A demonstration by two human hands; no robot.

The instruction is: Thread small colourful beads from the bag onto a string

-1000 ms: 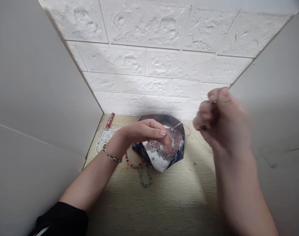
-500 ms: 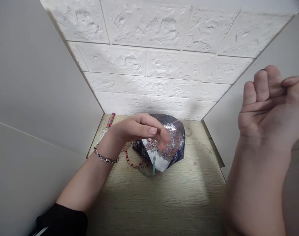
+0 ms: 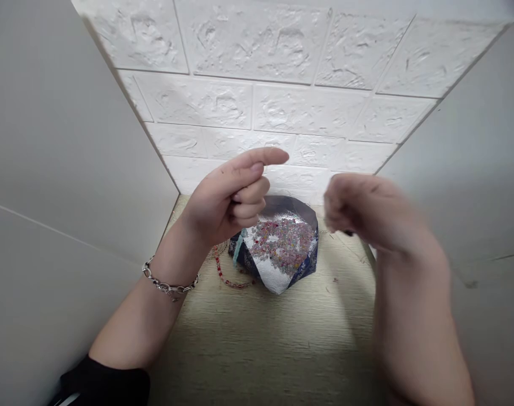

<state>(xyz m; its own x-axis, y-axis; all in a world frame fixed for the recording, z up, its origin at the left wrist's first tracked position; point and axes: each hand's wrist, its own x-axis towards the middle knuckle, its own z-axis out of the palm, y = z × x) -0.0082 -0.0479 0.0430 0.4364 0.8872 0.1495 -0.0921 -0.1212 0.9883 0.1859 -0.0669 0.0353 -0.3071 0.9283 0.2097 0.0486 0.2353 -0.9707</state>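
Note:
My left hand point(image 3: 229, 200) is raised above an open dark blue foil bag point(image 3: 301, 268) of small mixed-colour beads point(image 3: 282, 245). Its index finger points right and the other fingers are curled. A teal bead strand point(image 3: 238, 252) hangs down from under this hand, over the bag's left edge. My right hand point(image 3: 360, 211) hovers to the right of the bag, blurred by motion. Its fingers are bunched into a pinch, and what they hold is too small to make out.
A red bead strand point(image 3: 223, 274) lies on the pale wooden tabletop point(image 3: 273, 344) left of the bag. White panels point(image 3: 62, 169) wall in both sides and a white brick-pattern wall point(image 3: 282, 73) closes the back. A chain bracelet point(image 3: 167, 285) is on my left wrist.
My left hand rose from the bag, lifting the teal strand off the table. My right hand swung out to the far right, then came back in beside the bag.

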